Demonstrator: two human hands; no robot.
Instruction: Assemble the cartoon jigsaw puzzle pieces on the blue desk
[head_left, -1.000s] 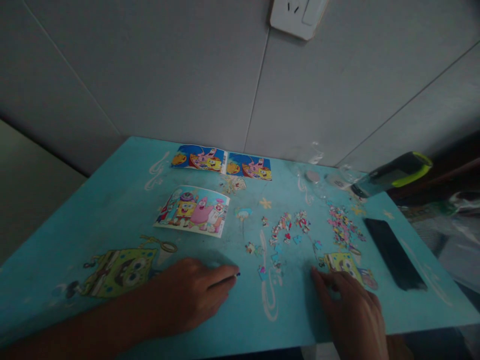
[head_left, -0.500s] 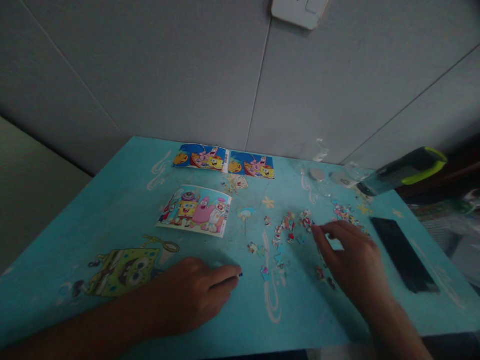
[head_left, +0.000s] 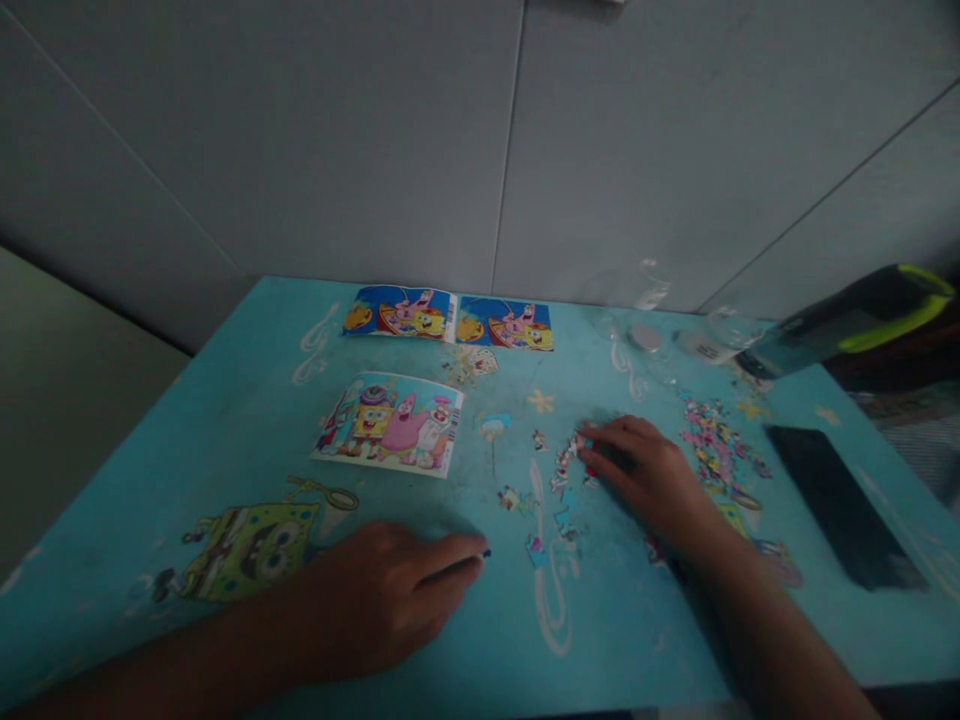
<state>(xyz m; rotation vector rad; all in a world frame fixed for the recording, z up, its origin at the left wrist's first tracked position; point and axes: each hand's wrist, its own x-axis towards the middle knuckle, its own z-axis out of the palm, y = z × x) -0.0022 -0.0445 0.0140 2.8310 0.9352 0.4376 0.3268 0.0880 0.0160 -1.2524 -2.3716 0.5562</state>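
A person's bare left hand [head_left: 405, 590] pinches a small dark-blue-and-white piece [head_left: 487, 554] over a turquoise, cartoon-printed tabletop [head_left: 495, 650] — while the bare right hand [head_left: 649, 470] reaches into a loose cluster of small red-and-white jigsaw pieces [head_left: 561, 470]. Beyond the left hand lies a rectangular card of cartoon figures [head_left: 390, 425]; at right, a spread of small pink-and-yellow jigsaw pieces [head_left: 721, 440] sits beside a flat black rectangular slab [head_left: 844, 505].

A grey wall [head_left: 360, 150], lined with straight seams [head_left: 505, 180], fills twelve o'clock. A pale panel [head_left: 67, 390] stands at nine; dimly lit, a blue table [head_left: 495, 640] spreads toward six.
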